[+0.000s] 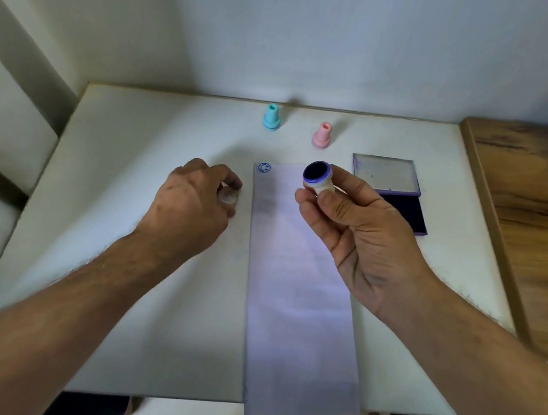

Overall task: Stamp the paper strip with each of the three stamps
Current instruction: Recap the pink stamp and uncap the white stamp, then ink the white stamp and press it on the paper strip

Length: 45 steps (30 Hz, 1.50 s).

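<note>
Nearest me, the paper strip (299, 296) runs lengthwise down the white table (121, 257), its near end hanging over the edge. One blue smiley print (264, 168) sits in its far left corner; the rest looks blank. My right hand (356, 231) pinches a white stamp (319, 178) between thumb and fingers, its dark inked face tipped up toward me above the strip's far end. My left hand (193, 204) curls around a small clear cap (229, 196) on the table just left of the strip. I judge this is the second stamping: next I must turn the face down and press squarely on bare paper beside the smiley. Blue stamp (271, 122) and pink stamp (322, 135) stand upright beyond; the ink pad (404, 206) lies open right.
</note>
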Motion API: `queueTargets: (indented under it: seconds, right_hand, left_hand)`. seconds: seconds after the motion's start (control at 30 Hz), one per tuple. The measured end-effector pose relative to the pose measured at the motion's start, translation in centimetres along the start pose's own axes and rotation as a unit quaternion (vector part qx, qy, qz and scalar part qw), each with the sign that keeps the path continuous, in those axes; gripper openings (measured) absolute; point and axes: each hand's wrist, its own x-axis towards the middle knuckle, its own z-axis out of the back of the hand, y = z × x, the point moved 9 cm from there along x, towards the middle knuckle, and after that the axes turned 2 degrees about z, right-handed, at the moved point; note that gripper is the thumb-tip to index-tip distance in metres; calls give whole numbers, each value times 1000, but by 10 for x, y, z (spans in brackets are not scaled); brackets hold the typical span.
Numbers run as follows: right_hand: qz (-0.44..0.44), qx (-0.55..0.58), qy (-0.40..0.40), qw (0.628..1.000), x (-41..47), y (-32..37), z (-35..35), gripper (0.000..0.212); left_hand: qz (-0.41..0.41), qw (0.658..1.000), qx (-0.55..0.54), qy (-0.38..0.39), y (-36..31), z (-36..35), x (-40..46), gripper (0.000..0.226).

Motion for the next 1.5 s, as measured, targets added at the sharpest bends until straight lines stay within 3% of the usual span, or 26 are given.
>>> queueTargets:
  seconds: [0.4, 0.5, 0.57, 0.63, 0.7, 0.77, 0.83, 0.97, 1.1, 1.2, 1.3, 1.37, 1.43, 1.5]
  right_hand:
    - [-47, 20, 49, 997, -1, -16, -8, 30]
    - [-12, -28, 6, 1000, 2, -6, 6, 21]
    - [50, -129, -38, 990, 4, 12, 20, 17]
    - [136, -313, -91, 936, 1, 40, 31, 21]
    - [214, -494, -151, 829, -7, 69, 38, 22]
    - [253, -598, -177, 739, -16, 89, 37, 21]
    - [252, -660, -169, 687, -17, 97, 39, 25]
    - [211, -734, -151, 627, -13, 98, 49, 28]
    - [210, -756, -135, 605, -8, 97, 49, 24]
    - [138, -800, -112, 573, 2, 86, 52, 26]
    - [204, -805, -136, 540, -3, 92, 40, 19]
    - [162, -807, -122, 554, 3, 90, 42, 18]
    - [95, -788, -129, 595, 9, 89, 53, 24]
    - [114, -771, -158, 606, 7, 95, 54, 28]
  left_hand:
    - [86, 994, -4, 70, 4, 2, 2, 49]
    - [63, 997, -9, 36, -7, 11, -1, 54]
    - [37, 999, -26, 12, -18, 14, -2, 50]
    - [19, 999, -36, 5, -28, 12, -4, 48]
    - [3, 999, -37, 11, -38, 9, -6, 51]
    - [-11, 999, -32, 21, -46, 5, -9, 54]
    - [-23, 999, -20, 31, -53, 3, -11, 53]
    - [-39, 999, 0, 36, -63, 0, -13, 50]
    - [-43, 998, 12, 40, -66, -4, -15, 49]
    - [-38, 998, 13, 52, -64, -7, -15, 50]
    - [-34, 998, 13, 56, -62, -8, -15, 49]
    - [-33, 998, 17, 56, -61, -8, -15, 49]
    - [-29, 998, 17, 56, -60, -7, -14, 49]
    - [-26, 998, 17, 57, -60, -7, -14, 49]
